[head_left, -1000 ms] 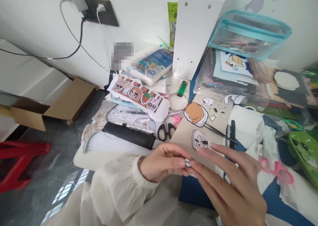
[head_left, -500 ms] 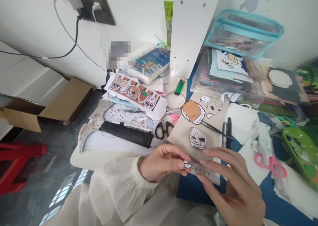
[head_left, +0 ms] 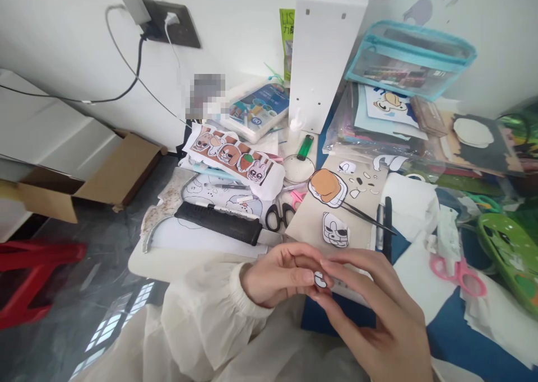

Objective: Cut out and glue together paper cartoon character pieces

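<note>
A small white paper cutout (head_left: pixel 320 280) with a black outline is pinched between the thumb and fingers of my left hand (head_left: pixel 281 275). From the other side my right hand (head_left: pixel 374 309) closes in, its thumb and index fingertip at the lower and upper edges of this piece. Beyond my hands, a grey-beige board (head_left: pixel 309 219) carries a cutout with a drawn face (head_left: pixel 335 229), an orange-and-white cutout (head_left: pixel 328 187) and several tiny paper bits (head_left: pixel 359 181). Black tweezers (head_left: pixel 365 218) lie across the board's right side. A ruler beneath my right fingers is mostly hidden.
Left of the board are black scissors (head_left: pixel 279 217), a black-handled knife or cutter (head_left: pixel 218 222) and a printed character strip (head_left: pixel 235 155). A green lighter (head_left: pixel 305 147) lies behind. At right are pink scissors (head_left: pixel 458 275), a green case (head_left: pixel 510 259) and a blue-trimmed pouch (head_left: pixel 414 63).
My right hand has moved left, bringing its thumb and index finger to the small cutout. The cutout remains in my left hand, turned slightly. The view has shifted a little.
</note>
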